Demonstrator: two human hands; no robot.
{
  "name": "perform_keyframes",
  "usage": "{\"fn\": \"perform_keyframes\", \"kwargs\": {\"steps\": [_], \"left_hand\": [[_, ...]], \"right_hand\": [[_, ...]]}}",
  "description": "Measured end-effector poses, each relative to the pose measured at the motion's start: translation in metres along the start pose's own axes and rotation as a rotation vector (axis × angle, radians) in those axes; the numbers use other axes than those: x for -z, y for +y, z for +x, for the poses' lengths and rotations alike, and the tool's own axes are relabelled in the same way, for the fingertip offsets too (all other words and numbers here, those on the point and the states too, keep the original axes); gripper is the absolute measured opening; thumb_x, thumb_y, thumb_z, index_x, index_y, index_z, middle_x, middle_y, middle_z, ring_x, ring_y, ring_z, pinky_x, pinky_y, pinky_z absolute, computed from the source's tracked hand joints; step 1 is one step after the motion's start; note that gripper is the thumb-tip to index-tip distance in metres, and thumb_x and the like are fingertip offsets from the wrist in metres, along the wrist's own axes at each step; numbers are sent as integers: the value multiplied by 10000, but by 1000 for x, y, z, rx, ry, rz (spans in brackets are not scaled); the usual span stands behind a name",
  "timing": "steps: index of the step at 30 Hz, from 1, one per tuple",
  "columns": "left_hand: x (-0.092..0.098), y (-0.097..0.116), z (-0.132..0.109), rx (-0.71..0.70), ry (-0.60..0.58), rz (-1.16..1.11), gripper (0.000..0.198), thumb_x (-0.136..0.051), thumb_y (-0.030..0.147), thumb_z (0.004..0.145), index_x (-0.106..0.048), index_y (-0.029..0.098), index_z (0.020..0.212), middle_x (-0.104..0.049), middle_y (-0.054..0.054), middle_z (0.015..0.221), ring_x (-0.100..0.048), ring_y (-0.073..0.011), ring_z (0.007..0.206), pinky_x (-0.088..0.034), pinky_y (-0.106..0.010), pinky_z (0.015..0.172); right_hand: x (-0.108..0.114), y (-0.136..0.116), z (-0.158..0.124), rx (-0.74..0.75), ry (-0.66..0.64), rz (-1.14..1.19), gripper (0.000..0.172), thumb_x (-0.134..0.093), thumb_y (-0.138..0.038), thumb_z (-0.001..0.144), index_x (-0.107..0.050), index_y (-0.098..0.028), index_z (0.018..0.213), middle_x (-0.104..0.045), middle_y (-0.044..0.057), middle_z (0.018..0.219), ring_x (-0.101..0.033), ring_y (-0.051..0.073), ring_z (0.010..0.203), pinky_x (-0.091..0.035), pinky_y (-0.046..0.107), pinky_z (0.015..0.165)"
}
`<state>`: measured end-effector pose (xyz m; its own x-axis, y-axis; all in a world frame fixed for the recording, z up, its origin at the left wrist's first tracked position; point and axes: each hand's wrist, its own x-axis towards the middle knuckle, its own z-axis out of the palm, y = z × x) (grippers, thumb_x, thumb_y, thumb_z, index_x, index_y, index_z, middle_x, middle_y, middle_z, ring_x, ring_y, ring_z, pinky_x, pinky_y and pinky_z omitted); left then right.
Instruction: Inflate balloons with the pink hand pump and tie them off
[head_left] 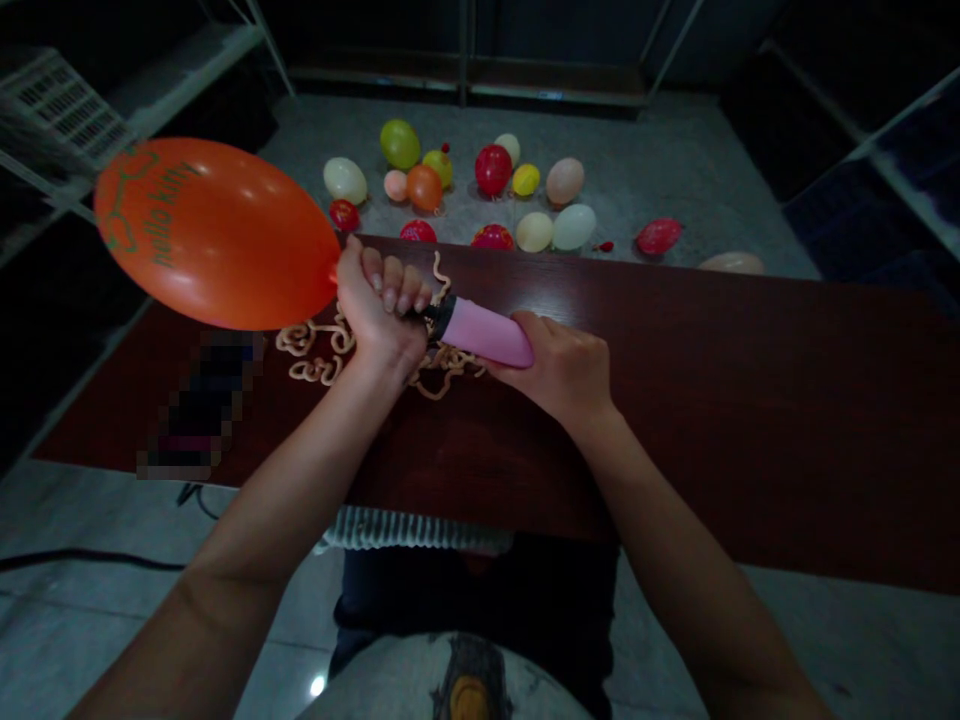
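Observation:
My left hand [382,305] is closed round the neck of a large inflated orange balloon [225,235], printed in green with "hello kitty". The black end of a pink balloon pump [484,332] meets the same hand; whether its nozzle sits inside the balloon's neck is hidden by my fingers. My right hand [570,365] grips the other end of the pump. Beneath both hands, curly beige strips [450,370] that look like long uninflated balloons lie on the dark red-brown table [712,400].
A blurred-out flat object [202,405] lies at the table's left. Beyond the far edge, several balloons, including a red one [493,170] and a white one [574,227], rest on the grey floor. Shelving [187,75] lines the room. A black cable [90,556] runs at lower left.

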<state>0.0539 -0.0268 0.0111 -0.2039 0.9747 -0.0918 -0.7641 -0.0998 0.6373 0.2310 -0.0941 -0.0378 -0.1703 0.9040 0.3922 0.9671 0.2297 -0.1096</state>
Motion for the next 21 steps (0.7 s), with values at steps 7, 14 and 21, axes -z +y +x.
{"fn": "perform_keyframes", "kwargs": {"steps": [7,14,21], "left_hand": [[-1,9,4,15,54,19,667,-460,512,1060,-208,178,540,-153,47,423,-139,-92,372,-197,-241,412],[2,22,15,9,139,-81,623,-349,464,1099,-178,191,566,-146,51,422,-121,-99,363,-151,-279,419],[18,51,37,-28,238,-267,481,-302,203,1098,-187,193,632,-182,69,436,-152,-90,385,-123,-272,491]], "right_hand": [[-5,-3,3,1,-15,36,625,-542,-757,871,-696,-190,1085,-759,75,912,-649,197,748,-293,307,622],[-10,-5,5,1,18,-7,646,-533,-750,882,-690,-193,1169,-761,92,981,-654,210,785,-315,314,636],[2,20,8,28,47,-179,673,-461,-767,905,-691,-183,1149,-733,101,915,-618,217,769,-285,319,639]]}}
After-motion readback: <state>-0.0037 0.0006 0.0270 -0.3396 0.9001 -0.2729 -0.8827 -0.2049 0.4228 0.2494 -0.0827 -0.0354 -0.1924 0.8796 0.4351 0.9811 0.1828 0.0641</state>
